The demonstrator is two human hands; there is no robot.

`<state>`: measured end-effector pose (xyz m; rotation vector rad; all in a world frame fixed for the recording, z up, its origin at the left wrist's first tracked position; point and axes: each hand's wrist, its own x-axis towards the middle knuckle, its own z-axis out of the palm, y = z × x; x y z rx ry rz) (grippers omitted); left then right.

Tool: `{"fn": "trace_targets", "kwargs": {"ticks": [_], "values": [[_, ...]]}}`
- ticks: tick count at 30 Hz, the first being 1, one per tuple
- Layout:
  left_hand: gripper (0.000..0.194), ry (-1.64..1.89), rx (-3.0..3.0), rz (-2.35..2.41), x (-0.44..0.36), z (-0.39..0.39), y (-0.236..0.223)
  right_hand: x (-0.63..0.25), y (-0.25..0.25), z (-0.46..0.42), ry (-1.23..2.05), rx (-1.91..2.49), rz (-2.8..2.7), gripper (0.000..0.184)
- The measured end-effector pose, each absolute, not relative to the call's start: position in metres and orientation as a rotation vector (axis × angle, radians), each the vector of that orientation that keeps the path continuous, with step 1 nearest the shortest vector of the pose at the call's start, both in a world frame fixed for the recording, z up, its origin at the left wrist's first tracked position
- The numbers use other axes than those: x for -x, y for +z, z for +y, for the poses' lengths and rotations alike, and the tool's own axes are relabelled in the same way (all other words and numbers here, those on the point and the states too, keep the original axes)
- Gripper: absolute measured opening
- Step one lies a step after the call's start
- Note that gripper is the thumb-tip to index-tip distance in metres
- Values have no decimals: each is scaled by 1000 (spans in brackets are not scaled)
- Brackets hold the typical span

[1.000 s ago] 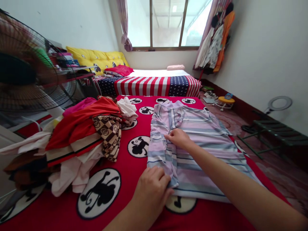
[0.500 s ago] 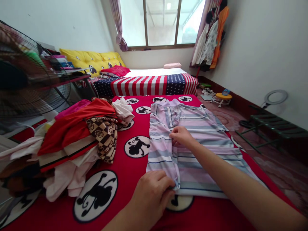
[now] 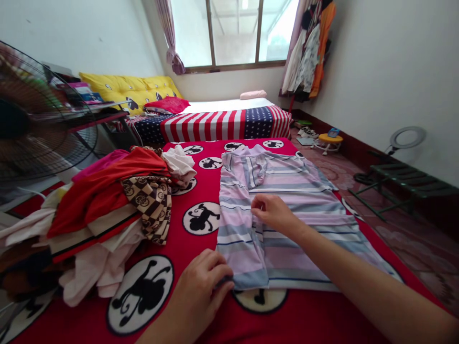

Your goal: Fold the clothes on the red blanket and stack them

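A pale pink, blue and white striped shirt (image 3: 287,200) lies spread flat on a red bed cover with black monkey circles (image 3: 201,191). Its left side is folded inward. My left hand (image 3: 201,291) pinches the shirt's near left hem corner, fingers curled round the cloth. My right hand (image 3: 272,212) rests on the folded edge in the shirt's middle, thumb and fingers closed on the fabric. Both forearms reach in from the bottom edge.
A heap of mixed clothes (image 3: 103,200), red, checked brown and white, lies left of the shirt. A standing fan (image 3: 39,119) is at far left. Beyond are a stars-and-stripes bed (image 3: 222,124), a yellow cushion (image 3: 129,88), a window, hanging clothes (image 3: 308,52), a green rack (image 3: 401,184) and a ring light (image 3: 407,138).
My left hand has slid left along the hem to its corner, flattening the fold. My right hand shifted slightly nearer on the folded edge. The camera has tilted a little.
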<state>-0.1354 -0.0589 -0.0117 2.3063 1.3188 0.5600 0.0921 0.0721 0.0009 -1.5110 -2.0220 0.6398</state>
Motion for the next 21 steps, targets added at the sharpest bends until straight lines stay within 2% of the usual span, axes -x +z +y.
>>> {"fn": "trace_targets", "kwargs": {"ticks": [5,10,21], "values": [[11,556,-2322,1334,132,-56,-14,-87,-2,45,903,1570,-2211,19],[12,507,-2315,1348,132,-52,-16,-86,-6,37,1010,1527,-2220,7],[13,473,-2267,1367,130,-49,-15,-74,-9,27,847,1636,-2117,17]]}}
